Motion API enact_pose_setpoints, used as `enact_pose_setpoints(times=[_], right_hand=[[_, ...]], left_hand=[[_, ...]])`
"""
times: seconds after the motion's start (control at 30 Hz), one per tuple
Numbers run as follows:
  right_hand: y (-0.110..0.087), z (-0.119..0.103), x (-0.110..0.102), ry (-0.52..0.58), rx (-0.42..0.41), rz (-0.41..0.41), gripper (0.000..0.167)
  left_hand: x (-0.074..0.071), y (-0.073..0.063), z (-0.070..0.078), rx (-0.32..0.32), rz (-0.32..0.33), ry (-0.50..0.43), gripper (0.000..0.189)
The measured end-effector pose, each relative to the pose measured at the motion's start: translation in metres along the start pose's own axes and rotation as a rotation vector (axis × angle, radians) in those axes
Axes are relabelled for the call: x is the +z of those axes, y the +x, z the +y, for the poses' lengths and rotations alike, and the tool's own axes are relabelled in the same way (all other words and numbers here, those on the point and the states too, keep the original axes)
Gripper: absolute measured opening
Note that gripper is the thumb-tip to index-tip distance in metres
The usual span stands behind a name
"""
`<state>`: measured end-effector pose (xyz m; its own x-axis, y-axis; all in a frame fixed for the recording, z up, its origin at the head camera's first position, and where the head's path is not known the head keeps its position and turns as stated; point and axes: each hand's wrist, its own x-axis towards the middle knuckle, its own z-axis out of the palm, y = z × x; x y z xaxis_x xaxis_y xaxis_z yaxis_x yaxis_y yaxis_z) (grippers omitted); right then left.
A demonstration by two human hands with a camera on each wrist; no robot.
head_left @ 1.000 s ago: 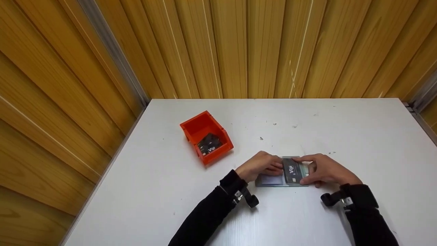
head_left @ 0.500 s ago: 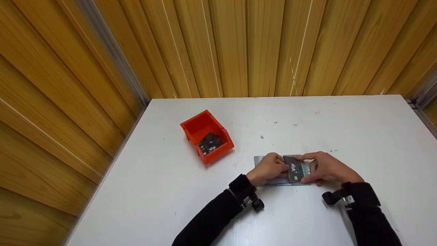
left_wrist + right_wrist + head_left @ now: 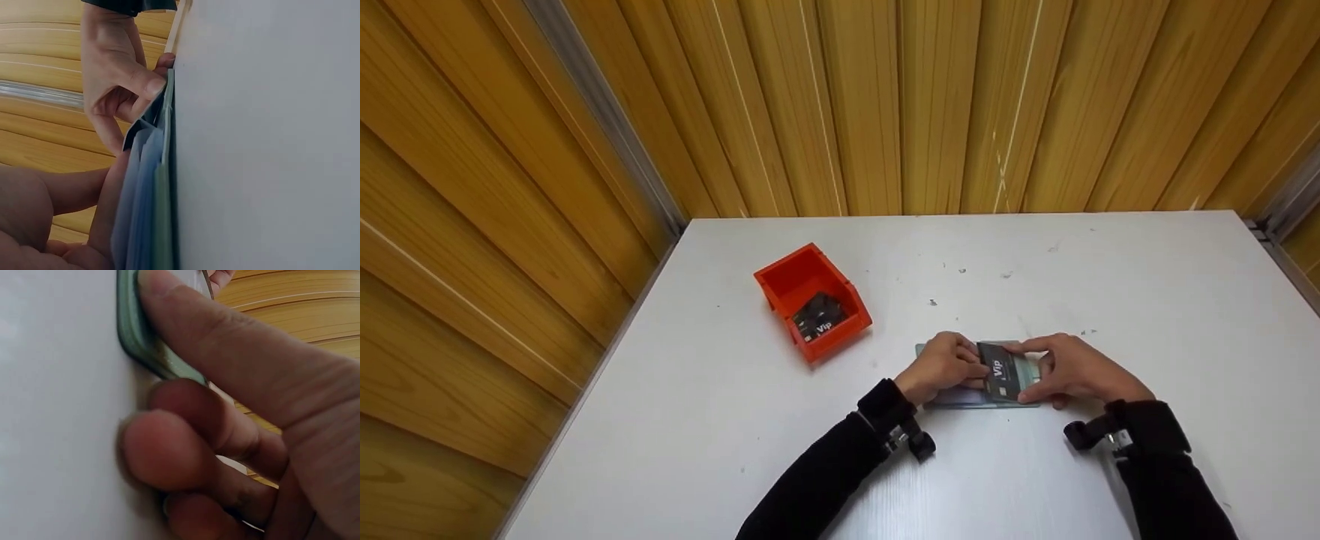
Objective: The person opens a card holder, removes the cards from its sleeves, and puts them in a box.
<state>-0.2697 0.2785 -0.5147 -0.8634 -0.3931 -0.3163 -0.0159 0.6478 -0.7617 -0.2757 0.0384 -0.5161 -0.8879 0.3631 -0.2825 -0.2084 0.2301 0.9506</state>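
Note:
A pale green card holder [image 3: 960,406] with clear bluish sleeves [image 3: 140,197] lies spread on the white table under both hands. On its right half is a black card [image 3: 1000,382] marked "Vip", its left edge tilted up a little. My right hand [image 3: 1084,371] grips this card, thumb at the near edge and index finger at the far edge. The bent fingers of my left hand [image 3: 945,365] hold the sleeves beside the card's left edge. In the right wrist view, the thumb [image 3: 208,320] covers part of the holder's rounded green corner [image 3: 132,343]; the remaining fingers curl beside it.
An orange-red bin [image 3: 780,289] stands to the left, farther back, with several black cards [image 3: 819,315] inside. Small marks dot the table [image 3: 697,420]. Behind the table rises a wood-patterned wall [image 3: 870,105], which continues along the left side.
My left hand first shifts right over the holder to the card's left edge, then slides back slightly left. The card's left edge tilts up. My right hand keeps its grip almost in place.

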Motion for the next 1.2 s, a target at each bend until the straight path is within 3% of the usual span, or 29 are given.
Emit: enact_pose_setpoints(times=[0.23,0.5,0.73,0.9,1.0,1.1,1.2], right_hand=[[0.000,-0.001,0.001,0.010,0.014,-0.006,0.088],[-0.001,-0.001,-0.001,-0.006,-0.013,-0.003,0.086],[-0.002,0.000,-0.001,0.000,-0.029,-0.001,0.086],[-0.001,0.002,-0.002,0.003,-0.038,-0.009,0.086],[-0.001,0.001,-0.002,0.004,-0.037,-0.006,0.086],[-0.002,0.000,-0.001,0.003,-0.042,-0.004,0.085],[-0.002,-0.001,0.000,0.008,-0.045,-0.007,0.085]], left_hand=[[-0.015,0.002,0.005,-0.029,-0.069,-0.008,0.022],[-0.043,0.003,0.022,-0.040,-0.113,0.162,0.019],[-0.059,-0.003,0.038,0.016,-0.168,0.243,0.021],[-0.058,-0.008,0.047,0.056,-0.131,0.380,0.019],[-0.062,-0.012,0.053,0.090,-0.105,0.398,0.018],[-0.077,-0.018,0.062,0.159,-0.050,0.410,0.017],[-0.103,-0.027,0.072,0.238,0.086,0.455,0.016]])
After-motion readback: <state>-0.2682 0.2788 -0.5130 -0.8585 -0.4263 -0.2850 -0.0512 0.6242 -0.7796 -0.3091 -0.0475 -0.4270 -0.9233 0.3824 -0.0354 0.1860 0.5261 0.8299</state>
